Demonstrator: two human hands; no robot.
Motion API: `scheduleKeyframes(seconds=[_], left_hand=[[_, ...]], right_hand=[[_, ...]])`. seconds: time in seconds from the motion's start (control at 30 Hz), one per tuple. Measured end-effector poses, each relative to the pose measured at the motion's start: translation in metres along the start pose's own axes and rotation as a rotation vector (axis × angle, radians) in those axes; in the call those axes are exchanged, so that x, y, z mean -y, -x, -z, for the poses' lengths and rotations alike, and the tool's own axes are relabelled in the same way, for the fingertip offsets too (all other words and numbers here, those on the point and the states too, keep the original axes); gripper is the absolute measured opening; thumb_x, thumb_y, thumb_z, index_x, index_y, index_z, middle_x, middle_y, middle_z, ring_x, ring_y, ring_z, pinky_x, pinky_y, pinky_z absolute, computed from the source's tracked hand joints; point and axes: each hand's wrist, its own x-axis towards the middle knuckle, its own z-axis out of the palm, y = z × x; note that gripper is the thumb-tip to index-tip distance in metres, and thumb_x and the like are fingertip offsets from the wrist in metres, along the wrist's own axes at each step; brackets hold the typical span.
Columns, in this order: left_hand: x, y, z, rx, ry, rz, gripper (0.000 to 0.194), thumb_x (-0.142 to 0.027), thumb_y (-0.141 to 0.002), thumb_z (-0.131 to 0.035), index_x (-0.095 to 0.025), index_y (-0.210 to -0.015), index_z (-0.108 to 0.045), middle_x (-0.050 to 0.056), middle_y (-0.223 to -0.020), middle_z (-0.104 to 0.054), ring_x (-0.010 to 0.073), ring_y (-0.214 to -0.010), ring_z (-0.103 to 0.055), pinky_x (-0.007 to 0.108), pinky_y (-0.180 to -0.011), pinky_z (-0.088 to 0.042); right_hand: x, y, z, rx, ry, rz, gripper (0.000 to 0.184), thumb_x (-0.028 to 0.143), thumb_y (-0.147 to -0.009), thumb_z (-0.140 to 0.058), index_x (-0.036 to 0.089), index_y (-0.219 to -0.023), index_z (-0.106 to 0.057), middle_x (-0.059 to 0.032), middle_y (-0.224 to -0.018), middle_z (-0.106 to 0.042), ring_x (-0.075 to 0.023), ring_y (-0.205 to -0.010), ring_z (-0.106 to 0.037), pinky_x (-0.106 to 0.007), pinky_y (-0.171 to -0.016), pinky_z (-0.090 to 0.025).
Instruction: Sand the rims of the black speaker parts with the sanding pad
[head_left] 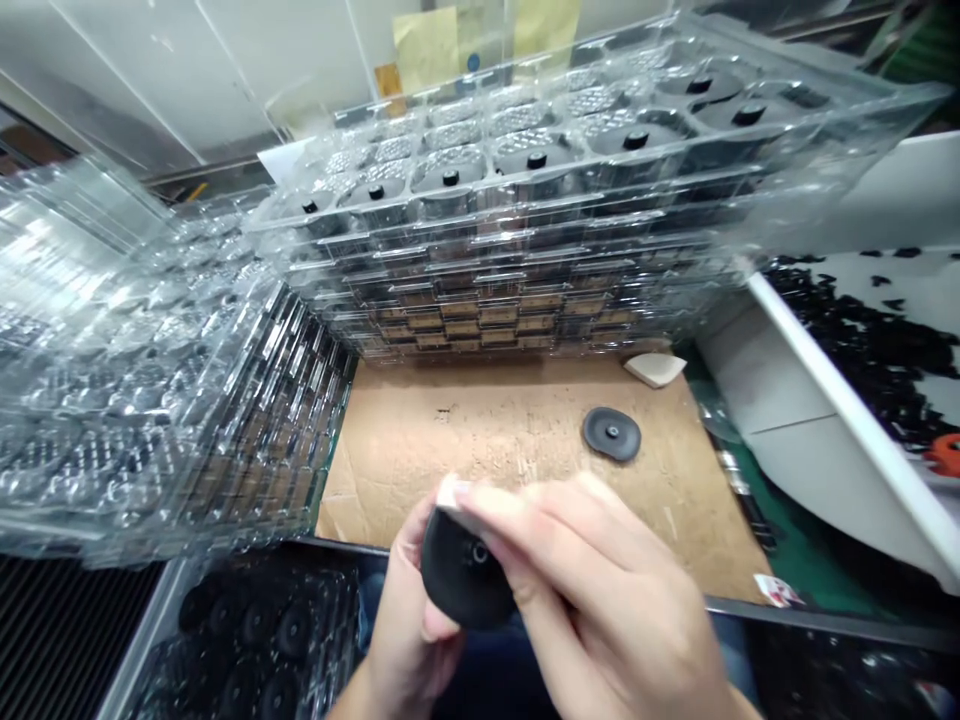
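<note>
My left hand (pixel 411 590) is closed round the edge of a black rounded disc (pixel 465 590) with a small ring-shaped hub at its middle. My right hand (pixel 600 590) pinches a small white piece (pixel 452 495) against the upper rim of that disc; most of the piece is hidden under the fingers. On the cardboard (pixel 450 420) beyond my hands lies a similar black disc (pixel 612 433), hub up. Farther back sits a cream wedge-shaped piece (pixel 655 369).
A tall stack of clear plastic trays (pixel 510 230) stands behind the cardboard, black parts in its top tray. More clear trays (pixel 150 380) rise at left. At right, a white bin (pixel 847 400) holds small black pieces (pixel 885 350). Another tray of black discs (pixel 255 625) is at lower left.
</note>
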Motion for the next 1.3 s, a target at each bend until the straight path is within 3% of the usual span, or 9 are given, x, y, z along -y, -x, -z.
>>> scheduleKeyframes(seconds=[0.1, 0.2, 0.33, 0.43, 0.57, 0.8, 0.9, 1.03, 1.3], left_hand=[[-0.002, -0.002, -0.002, 0.058, 0.139, -0.001, 0.054, -0.031, -0.046, -0.083, -0.033, -0.097, -0.066, -0.003, -0.101, -0.07, 0.0208, -0.092, -0.064, 0.026, -0.082, -0.049], [-0.001, -0.006, -0.004, 0.033, 0.191, 0.052, 0.048, -0.017, -0.051, -0.08, -0.03, -0.095, -0.067, -0.001, -0.097, -0.07, 0.02, -0.091, -0.065, 0.024, -0.079, -0.051], [-0.002, -0.01, -0.007, -0.063, 0.193, 0.099, 0.043, -0.011, -0.054, -0.077, -0.026, -0.093, -0.068, 0.0, -0.095, -0.069, 0.0161, -0.087, -0.065, 0.014, -0.067, -0.049], [-0.004, -0.01, -0.008, -0.032, 0.199, 0.114, 0.037, -0.014, -0.057, -0.077, -0.026, -0.092, -0.068, 0.001, -0.092, -0.071, 0.0106, -0.078, -0.065, 0.007, -0.053, -0.043], [-0.004, -0.008, -0.01, -0.03, 0.181, 0.136, 0.043, -0.016, -0.054, -0.08, -0.026, -0.094, -0.068, 0.001, -0.094, -0.07, 0.0106, -0.078, -0.064, 0.008, -0.052, -0.043], [0.0, -0.003, -0.003, 0.011, 0.147, 0.17, 0.048, -0.022, -0.051, -0.081, -0.026, -0.097, -0.067, 0.002, -0.101, -0.069, 0.0195, -0.092, -0.062, 0.026, -0.083, -0.048], [0.0, -0.001, -0.002, -0.032, 0.119, 0.203, 0.05, -0.019, -0.047, -0.083, -0.027, -0.095, -0.068, 0.001, -0.099, -0.07, 0.019, -0.095, -0.062, 0.023, -0.08, -0.048], [-0.003, 0.002, -0.007, 0.027, 0.153, 0.274, 0.038, -0.027, -0.053, -0.081, -0.021, -0.089, -0.07, 0.004, -0.091, -0.072, 0.0205, -0.096, -0.062, 0.028, -0.088, -0.045], [-0.004, -0.002, -0.006, 0.119, 0.235, 0.323, 0.051, -0.01, -0.04, -0.084, -0.024, -0.087, -0.07, -0.001, -0.087, -0.072, 0.0121, -0.079, -0.065, 0.015, -0.071, -0.049]], right_hand=[[0.0, 0.011, -0.002, 0.016, 0.012, -0.143, 0.028, 0.007, -0.079, -0.053, 0.016, -0.104, -0.063, -0.0048, -0.076, -0.067, -0.0177, -0.063, -0.061, -0.03, -0.062, -0.049], [-0.014, 0.021, 0.001, 0.161, -0.363, -0.389, 0.021, 0.016, -0.08, -0.055, 0.027, -0.094, -0.067, 0.001, -0.08, -0.07, -0.0148, -0.069, -0.065, -0.021, -0.062, -0.052], [-0.044, 0.037, -0.001, -0.04, -0.802, -0.869, 0.018, 0.034, -0.08, -0.061, 0.027, -0.093, -0.069, -0.0018, -0.088, -0.071, -0.0151, -0.074, -0.067, -0.017, -0.06, -0.053], [-0.058, 0.046, -0.001, -0.126, -0.804, -1.046, 0.03, 0.041, -0.074, -0.066, 0.022, -0.097, -0.069, -0.0064, -0.09, -0.071, -0.0181, -0.076, -0.067, -0.019, -0.058, -0.053], [-0.048, 0.039, 0.004, -0.177, -0.536, -0.869, 0.027, 0.039, -0.08, -0.06, 0.026, -0.101, -0.067, -0.0036, -0.1, -0.069, -0.0179, -0.086, -0.065, -0.018, -0.066, -0.053], [-0.006, 0.005, -0.003, 0.11, -0.153, -0.079, 0.029, 0.009, -0.082, -0.048, 0.019, -0.107, -0.058, -0.0024, -0.093, -0.068, -0.0159, -0.08, -0.062, -0.027, -0.075, -0.049], [-0.005, -0.004, -0.007, 0.259, -0.113, -0.109, 0.024, 0.01, -0.083, -0.044, 0.02, -0.096, -0.061, 0.0001, -0.084, -0.068, -0.0139, -0.07, -0.062, -0.026, -0.067, -0.049], [-0.003, -0.007, -0.009, 0.095, -0.046, -0.05, 0.025, 0.011, -0.085, -0.042, 0.014, -0.1, -0.061, -0.0061, -0.082, -0.067, -0.017, -0.069, -0.06, -0.03, -0.066, -0.047], [-0.013, 0.011, 0.022, 0.269, 0.113, -0.137, 0.023, 0.015, -0.088, -0.044, 0.021, -0.105, -0.058, -0.0019, -0.077, -0.065, -0.0154, -0.064, -0.059, -0.026, -0.06, -0.045]])
